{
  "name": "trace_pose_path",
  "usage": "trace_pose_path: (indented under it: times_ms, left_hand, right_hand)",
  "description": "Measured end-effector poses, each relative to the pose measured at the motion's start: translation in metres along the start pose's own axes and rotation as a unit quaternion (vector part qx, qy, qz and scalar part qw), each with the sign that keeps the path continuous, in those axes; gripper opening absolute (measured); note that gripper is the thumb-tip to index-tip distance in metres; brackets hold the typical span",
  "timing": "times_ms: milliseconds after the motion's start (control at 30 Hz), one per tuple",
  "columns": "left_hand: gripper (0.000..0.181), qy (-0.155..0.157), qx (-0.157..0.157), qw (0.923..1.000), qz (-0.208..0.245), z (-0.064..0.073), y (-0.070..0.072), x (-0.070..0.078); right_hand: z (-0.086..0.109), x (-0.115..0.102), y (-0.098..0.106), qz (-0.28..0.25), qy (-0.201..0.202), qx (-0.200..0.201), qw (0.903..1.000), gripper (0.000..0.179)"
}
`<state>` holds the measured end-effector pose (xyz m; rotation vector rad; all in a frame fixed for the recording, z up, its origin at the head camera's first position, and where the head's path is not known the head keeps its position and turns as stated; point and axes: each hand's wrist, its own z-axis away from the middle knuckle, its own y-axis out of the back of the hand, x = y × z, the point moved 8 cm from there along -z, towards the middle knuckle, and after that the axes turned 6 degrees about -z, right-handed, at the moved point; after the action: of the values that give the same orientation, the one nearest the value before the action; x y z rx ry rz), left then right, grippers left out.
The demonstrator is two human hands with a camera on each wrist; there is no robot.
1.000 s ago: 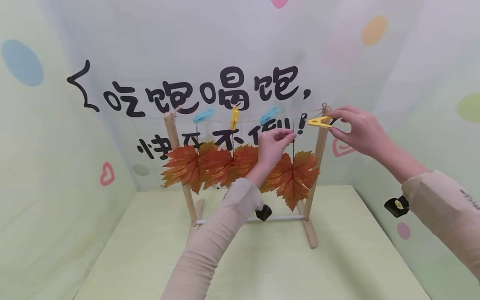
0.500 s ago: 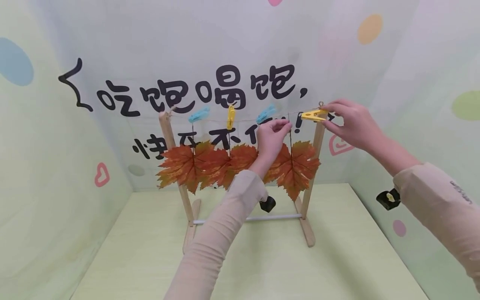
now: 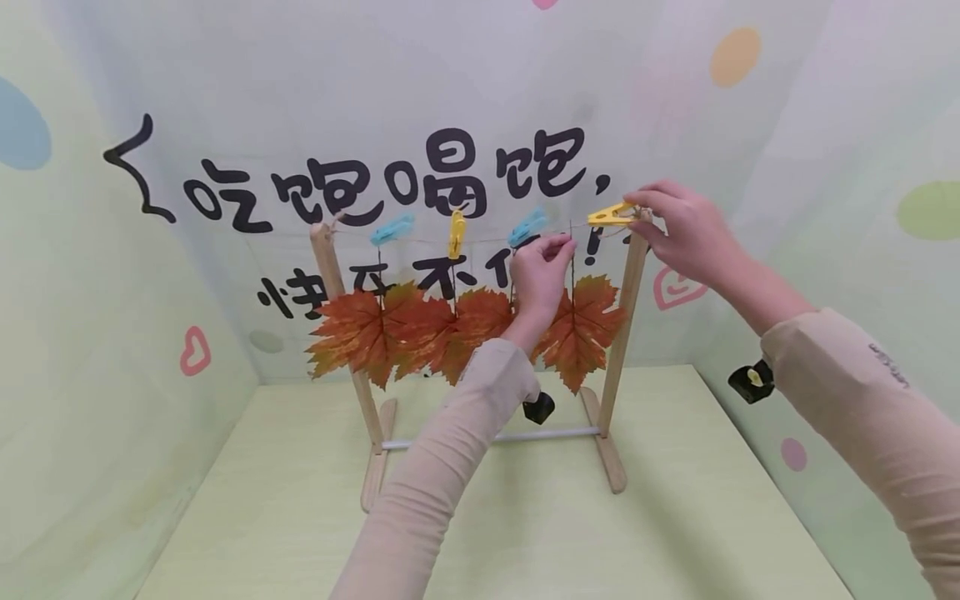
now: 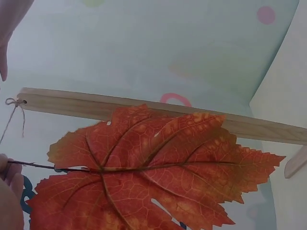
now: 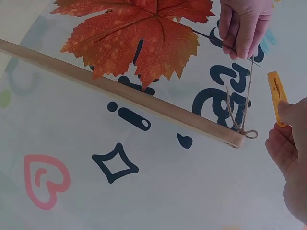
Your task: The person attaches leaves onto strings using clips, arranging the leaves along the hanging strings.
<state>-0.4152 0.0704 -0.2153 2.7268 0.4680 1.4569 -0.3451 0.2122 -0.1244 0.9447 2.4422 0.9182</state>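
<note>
In the head view my left hand (image 3: 538,275) pinches the thin dark stem of an orange-red artificial maple leaf (image 3: 579,325), which hangs below the fingers. The stem's upper end reaches the twine (image 5: 247,98), as the right wrist view also shows. To the right, beside the top of the wooden post, my right hand (image 3: 684,235) holds a yellow clothespin (image 3: 607,216) between thumb and fingers, squeezing its handle end. The clothespin's nose points left toward the stem, a short gap away. In the left wrist view the leaf (image 4: 158,165) spreads wide, stem running to the fingertips.
Farther left on the twine, a blue clothespin (image 3: 392,229), a yellow clothespin (image 3: 456,234) and another blue clothespin (image 3: 528,226) hold more leaves (image 3: 367,329). The wooden frame (image 3: 617,358) stands on a pale table (image 3: 300,533), a patterned, lettered backdrop behind.
My right hand has moved left and up with the yellow clothespin, nearer the stem and level with the twine. My left hand has raised the leaf a little.
</note>
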Motion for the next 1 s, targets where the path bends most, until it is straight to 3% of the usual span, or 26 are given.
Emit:
trace_pose_path:
  times_ms: [333, 800, 1000]
  left_hand:
    - [0.016, -0.023, 0.015, 0.9996, 0.005, 0.0, -0.002, 0.0]
    - [0.017, -0.016, 0.019, 0.9997, 0.007, -0.003, -0.005, 0.002]
    - [0.018, -0.007, 0.012, 0.9998, 0.011, -0.002, -0.007, 0.0]
  right_hand:
    - [-0.008, -0.003, -0.003, 0.001, 0.033, -0.001, 0.9995, 0.023]
    - [-0.026, -0.004, -0.015, 0.065, -0.002, -0.074, 0.9952, 0.015]
    - [-0.032, -0.001, -0.018, 0.069, -0.019, -0.104, 0.992, 0.014]
